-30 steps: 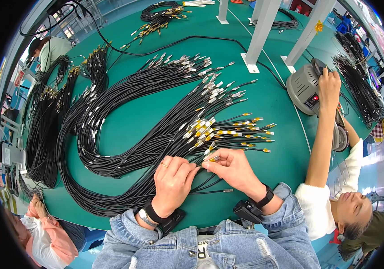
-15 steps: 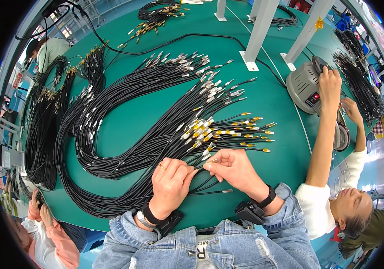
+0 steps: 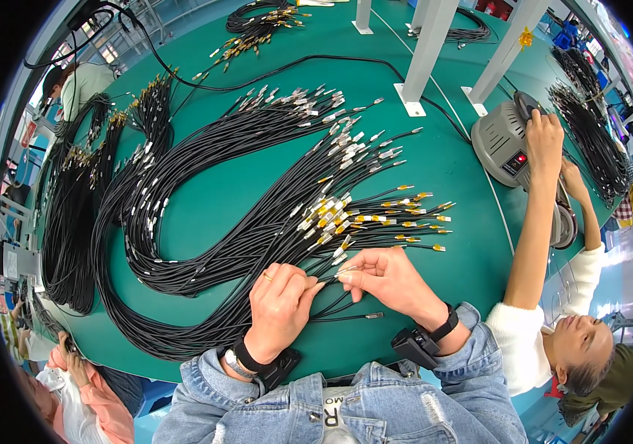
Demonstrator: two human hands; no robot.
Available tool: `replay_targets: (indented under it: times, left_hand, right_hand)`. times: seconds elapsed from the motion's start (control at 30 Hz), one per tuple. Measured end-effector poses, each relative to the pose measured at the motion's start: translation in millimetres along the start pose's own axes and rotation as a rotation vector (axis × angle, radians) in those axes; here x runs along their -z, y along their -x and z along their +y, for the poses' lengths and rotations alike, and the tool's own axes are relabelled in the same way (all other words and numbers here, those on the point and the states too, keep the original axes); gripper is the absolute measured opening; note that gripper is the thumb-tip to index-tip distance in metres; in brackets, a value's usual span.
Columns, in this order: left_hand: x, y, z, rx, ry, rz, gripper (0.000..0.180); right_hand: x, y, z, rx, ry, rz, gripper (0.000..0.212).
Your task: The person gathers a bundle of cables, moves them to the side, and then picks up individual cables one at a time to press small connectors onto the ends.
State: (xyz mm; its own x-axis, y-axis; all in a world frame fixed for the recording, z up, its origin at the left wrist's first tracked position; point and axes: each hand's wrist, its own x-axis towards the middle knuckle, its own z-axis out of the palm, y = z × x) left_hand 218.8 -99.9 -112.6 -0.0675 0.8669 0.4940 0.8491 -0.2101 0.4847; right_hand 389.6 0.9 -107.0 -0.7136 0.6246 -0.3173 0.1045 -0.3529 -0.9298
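A large bundle of black cables (image 3: pixel 205 268) curves over the green table, its ends fanned out just beyond my hands. Many ends carry silvery metal connectors, and several wear yellow bands (image 3: pixel 333 213). My left hand (image 3: pixel 281 300) is closed in a pinch on one black cable at the near side of the bundle. Beside it, my right hand (image 3: pixel 387 281) pinches the end of a cable, where a small metal connector shows at the fingertips. A loose cable end (image 3: pixel 373 316) lies on the table below my right hand.
At the right, a co-worker's hand (image 3: pixel 545 137) rests on a grey machine (image 3: pixel 500 144) with a red light. Grey posts (image 3: pixel 429 63) stand on the far side of the table. More cable bundles hang at the left (image 3: pixel 72 229) and lie at the far right (image 3: pixel 590 140).
The fingers of my right hand have shifted slightly at the cable end. My left hand keeps its place. The co-worker's second hand has moved slightly by the machine.
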Motion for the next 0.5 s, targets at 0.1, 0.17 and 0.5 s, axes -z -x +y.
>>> replay_targets:
  times: [0.1,0.17,0.5]
  left_hand:
    - [1,-2,-1,0.020,0.033,0.008,0.019]
    - [2,-4,0,0.030,0.050,0.014,0.017]
    - [-4,0,14,0.268,0.355,-0.030,0.012]
  right_hand:
    - [2,0,-2,0.040,-0.061,-0.044,0.011]
    - [2,1,-4,0.046,-0.043,-0.052,0.011]
    - [-11,0,11,0.131,0.045,-0.051,0.013]
